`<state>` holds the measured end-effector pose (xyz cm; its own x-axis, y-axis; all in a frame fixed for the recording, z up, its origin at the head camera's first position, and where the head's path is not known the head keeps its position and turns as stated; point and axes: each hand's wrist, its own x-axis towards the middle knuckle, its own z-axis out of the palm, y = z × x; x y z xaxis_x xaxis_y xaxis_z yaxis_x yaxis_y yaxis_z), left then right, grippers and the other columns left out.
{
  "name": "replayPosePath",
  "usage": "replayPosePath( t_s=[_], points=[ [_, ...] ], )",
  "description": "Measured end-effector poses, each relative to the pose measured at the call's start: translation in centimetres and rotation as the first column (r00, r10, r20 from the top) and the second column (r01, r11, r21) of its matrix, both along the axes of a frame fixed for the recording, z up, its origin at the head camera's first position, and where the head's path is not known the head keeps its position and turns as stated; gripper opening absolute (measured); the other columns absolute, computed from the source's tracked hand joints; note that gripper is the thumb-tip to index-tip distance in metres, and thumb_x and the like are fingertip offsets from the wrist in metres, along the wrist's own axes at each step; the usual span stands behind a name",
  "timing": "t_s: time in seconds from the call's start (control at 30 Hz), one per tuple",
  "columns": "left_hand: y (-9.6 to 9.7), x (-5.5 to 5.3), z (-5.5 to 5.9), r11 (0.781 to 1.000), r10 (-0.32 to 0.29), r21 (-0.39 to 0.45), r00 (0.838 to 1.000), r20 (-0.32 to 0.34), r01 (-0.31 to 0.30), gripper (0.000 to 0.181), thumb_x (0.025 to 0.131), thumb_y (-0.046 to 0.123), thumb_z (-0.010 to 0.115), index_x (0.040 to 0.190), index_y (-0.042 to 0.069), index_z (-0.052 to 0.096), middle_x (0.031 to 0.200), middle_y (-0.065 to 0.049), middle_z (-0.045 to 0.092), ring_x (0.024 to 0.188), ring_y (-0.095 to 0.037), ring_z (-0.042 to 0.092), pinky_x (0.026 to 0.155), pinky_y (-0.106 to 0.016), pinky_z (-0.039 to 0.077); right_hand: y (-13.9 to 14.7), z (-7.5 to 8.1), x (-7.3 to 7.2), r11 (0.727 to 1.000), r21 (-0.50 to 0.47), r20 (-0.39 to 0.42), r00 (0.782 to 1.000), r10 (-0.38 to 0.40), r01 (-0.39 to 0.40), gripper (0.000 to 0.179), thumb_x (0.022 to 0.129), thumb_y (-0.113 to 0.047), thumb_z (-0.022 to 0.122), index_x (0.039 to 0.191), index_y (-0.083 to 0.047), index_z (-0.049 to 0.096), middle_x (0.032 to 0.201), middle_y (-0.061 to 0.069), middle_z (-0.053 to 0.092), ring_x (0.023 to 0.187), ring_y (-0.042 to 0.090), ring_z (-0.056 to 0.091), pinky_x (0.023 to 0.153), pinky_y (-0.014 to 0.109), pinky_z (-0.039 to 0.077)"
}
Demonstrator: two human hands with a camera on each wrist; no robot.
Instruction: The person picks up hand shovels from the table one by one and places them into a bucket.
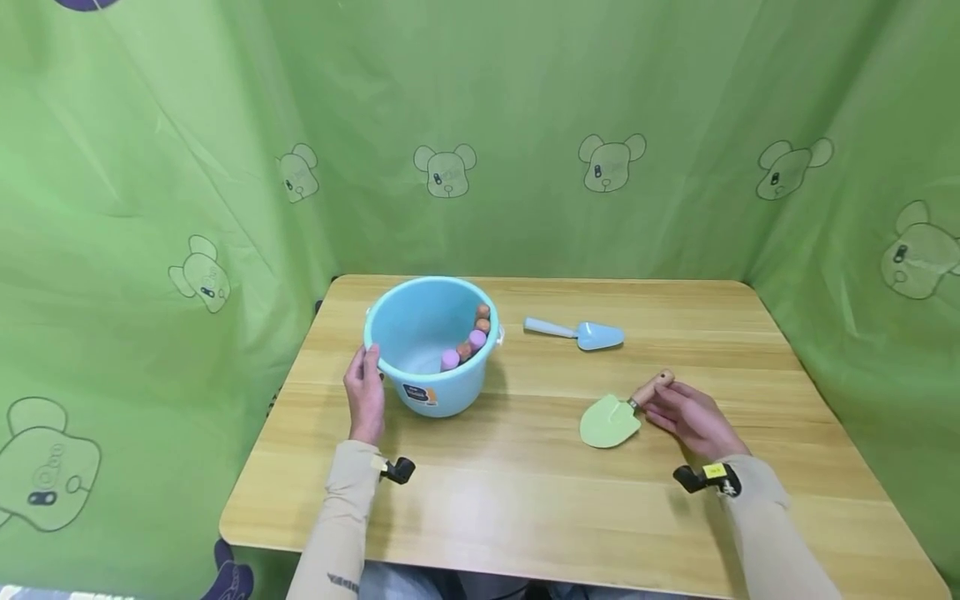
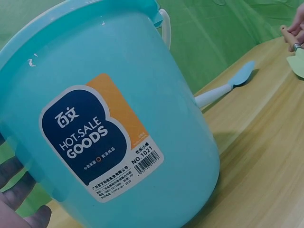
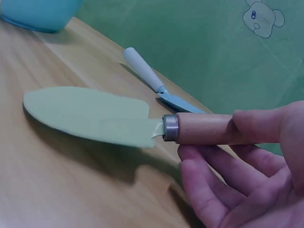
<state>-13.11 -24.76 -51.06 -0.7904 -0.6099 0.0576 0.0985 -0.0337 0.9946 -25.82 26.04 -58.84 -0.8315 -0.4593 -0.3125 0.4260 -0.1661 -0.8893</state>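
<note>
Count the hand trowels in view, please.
2: a light-green, wooden-handled trowel in the right hand, and a pale-blue trowel lying on the wooden table, right of the blue plastic bucket.

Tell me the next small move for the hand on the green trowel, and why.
Probably bring the green trowel left toward the blue bucket: the right hand pinches the trowel's wooden handle, the left hand is at the bucket, and purple and brown pieces sit inside.
</note>
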Motion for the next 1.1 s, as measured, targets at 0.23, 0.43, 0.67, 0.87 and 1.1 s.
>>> replayPosePath(
  t_s=[0.23, 0.43, 0.67, 0.87, 1.1],
  points=[
    [0.0, -0.1, 0.1, 1.0, -0.004, 0.008, 1.0, -0.009, 0.004, 0.052, 0.107, 0.043, 0.051, 0.148, 0.012, 0.055, 0.148, -0.02, 0.056, 0.142, -0.035, 0.05, 0.126, -0.052, 0.036, 0.7, 0.1, 1.5, 0.995, -0.058, 0.039, 0.996, -0.081, 0.083, 0.014, 0.107, -0.017, 0.057, 0.117, -0.019, 0.067, 0.11, -0.005, 0.076, 0.103, 0.01, 0.074, 0.097, 0.024, 0.061],
    [0.0, -0.1, 0.1, 1.0, -0.003, 0.005, 1.0, -0.003, 0.003, 0.054, 0.107, 0.044, 0.051, 0.149, 0.012, 0.054, 0.149, -0.021, 0.055, 0.143, -0.037, 0.048, 0.125, -0.054, 0.036, 1.0, 0.1, 2.9, 0.983, -0.134, 0.037, 0.991, -0.125, 0.129, 0.017, 0.106, -0.014, 0.057, 0.12, -0.015, 0.066, 0.114, -0.002, 0.076, 0.108, 0.012, 0.074, 0.1, 0.027, 0.059],
    [0.0, -0.1, -0.1, 1.0, -0.006, 0.009, 1.0, -0.004, 0.006, 0.054, 0.107, 0.044, 0.05, 0.15, 0.011, 0.053, 0.15, -0.022, 0.053, 0.144, -0.038, 0.047, 0.126, -0.055, 0.035, 1.2, 0.1, 3.7, 0.941, -0.264, 0.076, 0.977, -0.198, 0.212, 0.02, 0.106, -0.009, 0.056, 0.121, -0.014, 0.068, 0.114, 0.001, 0.077, 0.107, 0.015, 0.075, 0.099, 0.03, 0.06],
    [0.0, 0.0, -0.1, 1.0, -0.016, 0.018, 1.0, -0.007, 0.016, 0.053, 0.108, 0.044, 0.05, 0.15, 0.012, 0.053, 0.151, -0.02, 0.054, 0.143, -0.037, 0.048, 0.126, -0.052, 0.036, 1.2, -0.1, 4.1, 0.886, -0.416, 0.048, 0.978, -0.203, 0.204, 0.021, 0.108, -0.007, 0.049, 0.118, -0.01, 0.067, 0.12, 0.007, 0.076, 0.111, 0.02, 0.075, 0.105, 0.035, 0.057],
    [-0.1, 0.0, -0.2, 1.0, -0.017, 0.01, 1.0, -0.008, 0.017, 0.053, 0.108, 0.045, 0.049, 0.15, 0.012, 0.053, 0.15, -0.022, 0.054, 0.142, -0.037, 0.048, 0.126, -0.05, 0.037, 0.8, 0.9, 4.2, 0.849, -0.502, -0.021, 0.979, -0.201, 0.163, 0.026, 0.111, -0.008, 0.042, 0.107, -0.006, 0.067, 0.126, 0.013, 0.074, 0.119, 0.024, 0.072, 0.107, 0.034, 0.056]
  ],
)
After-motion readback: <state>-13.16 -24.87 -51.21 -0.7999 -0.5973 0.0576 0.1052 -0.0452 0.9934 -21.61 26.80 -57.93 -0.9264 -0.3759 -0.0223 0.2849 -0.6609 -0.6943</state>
